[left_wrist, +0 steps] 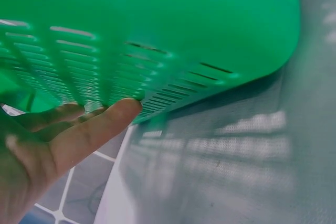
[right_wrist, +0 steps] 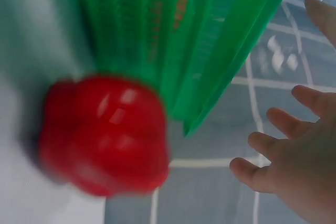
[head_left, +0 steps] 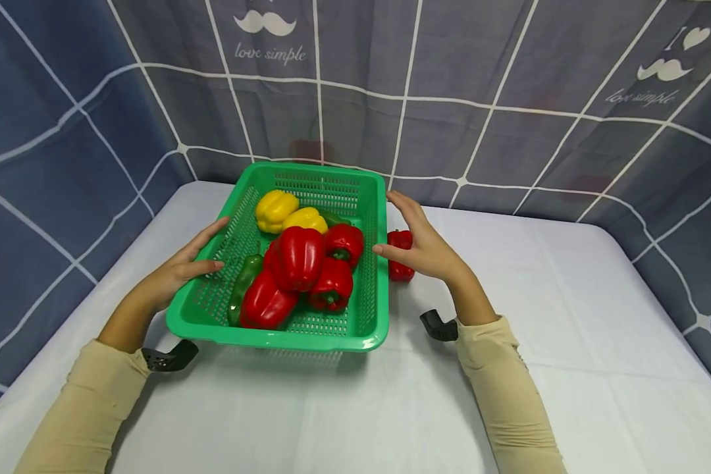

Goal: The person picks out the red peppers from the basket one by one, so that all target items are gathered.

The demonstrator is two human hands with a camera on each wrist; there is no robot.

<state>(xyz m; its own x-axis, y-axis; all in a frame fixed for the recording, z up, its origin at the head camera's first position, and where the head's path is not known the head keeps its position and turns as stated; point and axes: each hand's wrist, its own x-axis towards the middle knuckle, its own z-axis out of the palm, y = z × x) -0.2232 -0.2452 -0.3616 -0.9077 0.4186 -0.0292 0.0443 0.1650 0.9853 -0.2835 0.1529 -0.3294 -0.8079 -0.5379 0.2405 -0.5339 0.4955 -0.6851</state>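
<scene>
Left of centre on white table (head_left: 557,303): green basket (head_left: 320,340) of mixed peppers (head_left: 298,259); lone red pepper (head_left: 401,270) outside, just right
Gathering looks mostly done, one out; left hand (head_left: 176,271) straight-fingered at basket's left side, right hand (head_left: 424,245) spread, gripping nothing

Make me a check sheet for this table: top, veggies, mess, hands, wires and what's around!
Surface: white tabletop.
Job's things: green basket holding red peppers, yellow peppers and a long green pepper; another red pepper outside, on its right.
Clutter: nothing seen.
Hands: left hand at the basket's left side; right hand at its right, touch unclear.
Cables: nothing seen.
Surroundings: grey curtain, white lines.
</scene>
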